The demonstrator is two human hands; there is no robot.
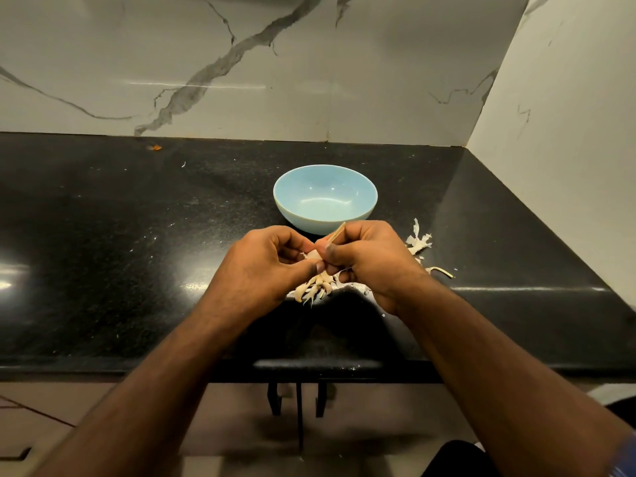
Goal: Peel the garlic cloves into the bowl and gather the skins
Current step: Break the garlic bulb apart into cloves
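A light blue bowl [325,197] stands on the black counter [137,253] just beyond my hands; its inside looks bare. My left hand [265,266] and my right hand [368,259] meet in front of the bowl and pinch a pale garlic clove [312,255] between their fingertips. A thin strip of skin [337,233] sticks up from my right hand's fingers. Below the hands lies a small heap of garlic cloves [316,287] on the counter. Loose white skins [418,241] lie to the right of my right hand.
A marble-patterned wall [241,70] closes the back and a side wall [568,132] the right. A curved stem piece [442,270] lies near the skins. The counter's front edge [316,366] runs under my forearms, with dark cabinet handles [299,397] below.
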